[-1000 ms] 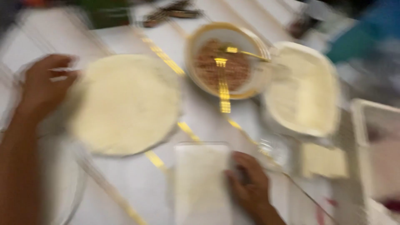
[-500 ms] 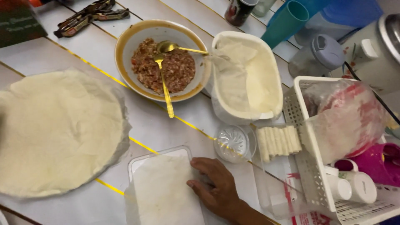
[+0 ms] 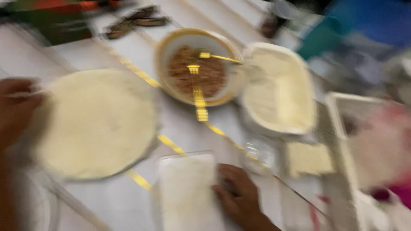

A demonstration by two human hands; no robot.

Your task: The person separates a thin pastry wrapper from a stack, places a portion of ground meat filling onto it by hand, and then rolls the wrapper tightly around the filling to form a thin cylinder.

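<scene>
Dough sheet (image 3: 96,124) lies flat on the white table (image 3: 128,51); left hand (image 3: 15,109) touches its edge, finger state blurred beyond telling; right hand (image 3: 239,196), fingers together, rests against a clear rectangular container (image 3: 188,192).

Single head view — looks steeply down, close over table (image 3: 128,201); left hand (image 3: 15,109) at left edge, right hand (image 3: 237,194) at bottom; blurred.

1. Bare tabletop (image 3: 128,205) strip btwn dough round (image 3: 96,124) & flour tray (image 3: 188,192): passable.
2. Bowl (image 3: 197,64) & white container (image 3: 278,90) nearly touching, blocking the far side.
3. White basket (image 3: 342,141) walls off right; small glass (image 3: 261,154) just beside right hand (image 3: 237,194).
</scene>
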